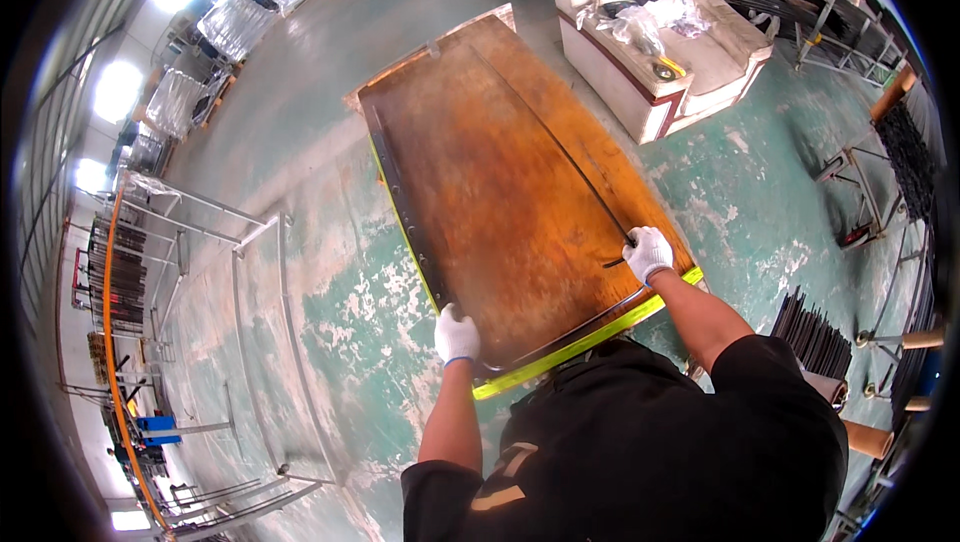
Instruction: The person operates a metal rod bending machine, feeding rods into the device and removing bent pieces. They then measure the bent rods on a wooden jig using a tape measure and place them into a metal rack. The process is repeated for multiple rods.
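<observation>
Slanting across the board (450, 172), a thin dark rod (556, 141) runs from the upper middle of the frame down to right of centre. The right hand (650, 254), white-gloved, is clenched around the rod's lower end — a short dark piece juts out left of the fist. The left hand (457, 335), gloved too, is at the board's lower left corner with fingers curled; whether it grips anything, I cannot tell. Yellow-green edging (590, 342) lines the board's near and left sides. Beyond, an armchair (640, 72) stands at the upper right, metal frames (283, 282) at the left — and wrapped stacks (236, 24) at the upper left.
</observation>
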Motion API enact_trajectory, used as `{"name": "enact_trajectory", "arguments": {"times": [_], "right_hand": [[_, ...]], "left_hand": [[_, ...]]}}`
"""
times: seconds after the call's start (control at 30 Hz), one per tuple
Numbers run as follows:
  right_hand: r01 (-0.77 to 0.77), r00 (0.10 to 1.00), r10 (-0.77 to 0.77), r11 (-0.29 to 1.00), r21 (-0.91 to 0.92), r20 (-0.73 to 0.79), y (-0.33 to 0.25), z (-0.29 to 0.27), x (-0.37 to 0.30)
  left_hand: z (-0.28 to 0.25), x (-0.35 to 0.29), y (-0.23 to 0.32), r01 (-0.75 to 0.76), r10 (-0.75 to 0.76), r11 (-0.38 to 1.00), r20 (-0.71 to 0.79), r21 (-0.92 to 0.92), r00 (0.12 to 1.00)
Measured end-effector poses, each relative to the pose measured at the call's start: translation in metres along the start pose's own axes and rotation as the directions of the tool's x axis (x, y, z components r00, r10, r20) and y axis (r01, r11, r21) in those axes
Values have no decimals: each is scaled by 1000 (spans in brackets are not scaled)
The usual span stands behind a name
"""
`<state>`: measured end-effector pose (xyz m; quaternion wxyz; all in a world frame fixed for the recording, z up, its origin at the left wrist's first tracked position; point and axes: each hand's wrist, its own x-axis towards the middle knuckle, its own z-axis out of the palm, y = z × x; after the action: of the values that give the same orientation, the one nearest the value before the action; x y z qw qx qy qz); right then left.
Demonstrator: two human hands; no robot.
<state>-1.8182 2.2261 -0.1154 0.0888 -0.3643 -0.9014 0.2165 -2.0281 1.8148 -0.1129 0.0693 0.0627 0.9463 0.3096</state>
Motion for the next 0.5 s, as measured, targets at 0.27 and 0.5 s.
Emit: {"name": "enact_trajectory", "arguments": {"times": [0.27, 0.5], "right_hand": [[-90, 939, 183, 948, -307, 291, -18, -38, -25], [-161, 859, 295, 931, -327, 418, 14, -22, -40]], "left_hand": [[10, -82, 12, -420, 396, 902, 192, 102, 898], [25, -118, -17, -534, 431, 817, 383, 219, 817]]}}
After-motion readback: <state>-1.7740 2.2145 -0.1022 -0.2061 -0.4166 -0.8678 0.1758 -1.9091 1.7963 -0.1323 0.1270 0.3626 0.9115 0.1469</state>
